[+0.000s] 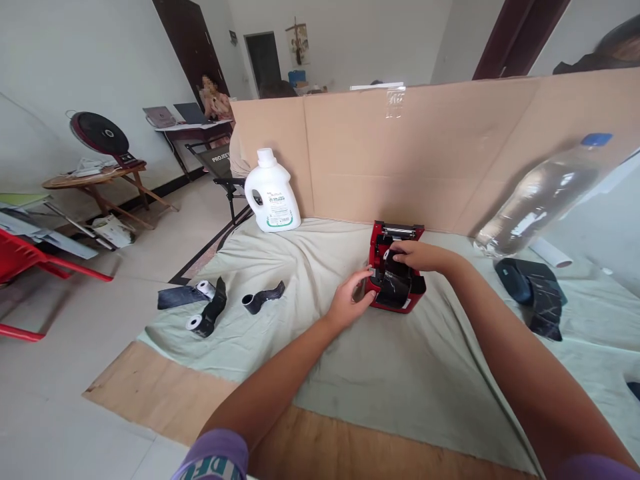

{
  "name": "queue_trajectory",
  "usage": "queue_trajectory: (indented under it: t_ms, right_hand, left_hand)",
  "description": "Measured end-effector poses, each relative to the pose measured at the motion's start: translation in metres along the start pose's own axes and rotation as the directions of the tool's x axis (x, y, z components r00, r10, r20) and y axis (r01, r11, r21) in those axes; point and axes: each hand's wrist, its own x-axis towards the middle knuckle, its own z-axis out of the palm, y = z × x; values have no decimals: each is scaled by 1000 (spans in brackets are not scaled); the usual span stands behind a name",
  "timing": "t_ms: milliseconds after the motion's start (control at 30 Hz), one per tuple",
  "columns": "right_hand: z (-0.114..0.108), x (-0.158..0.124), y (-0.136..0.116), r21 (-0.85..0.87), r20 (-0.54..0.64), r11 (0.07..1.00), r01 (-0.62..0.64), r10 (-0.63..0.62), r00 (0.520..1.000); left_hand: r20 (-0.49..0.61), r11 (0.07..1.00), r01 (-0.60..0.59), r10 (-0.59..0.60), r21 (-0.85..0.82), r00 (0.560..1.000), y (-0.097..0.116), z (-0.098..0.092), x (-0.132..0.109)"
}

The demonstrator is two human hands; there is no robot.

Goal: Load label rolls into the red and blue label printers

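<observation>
A small red printer (396, 303) with its lid open stands on the pale cloth (310, 360) near the middle. A black paper roll (395, 280) lies in its bay. My left hand (350, 300) grips the printer's left side, fingers curled around it. My right hand (417, 255) reaches over the open top, fingertips pressed on the roll inside. To the left lie several loose rolls with black strips: one (206, 288), another (200, 321) and a curled one (260, 299).
A white detergent jug (271, 193) stands at the back left against a cardboard wall (425, 153). A clear plastic bottle (543, 197) leans at the right above a black mouse (515, 280) and black sheets. A person sits at a far desk.
</observation>
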Motion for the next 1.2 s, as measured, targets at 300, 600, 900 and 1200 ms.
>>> queue_trajectory:
  t_ms: [300, 600, 900, 1200]
  right_hand:
    - [11, -47, -51, 203, -319, 966, 159, -89, 944]
    - [49, -56, -104, 301, -437, 908, 290, -140, 889]
    - [54, -43, -96, 562, -401, 691, 455, -254, 880]
    - [63, -37, -100, 740, -234, 585, 332, -239, 942]
  left_hand:
    - [-169, 999, -45, 48, 21, 984, 38, -38, 31]
    - [281, 950, -50, -40, 308, 959, 98, -89, 49]
    - [221, 949, 82, -154, 305, 963, 101, -113, 50]
    - [255, 961, 123, -187, 248, 949, 93, -125, 52]
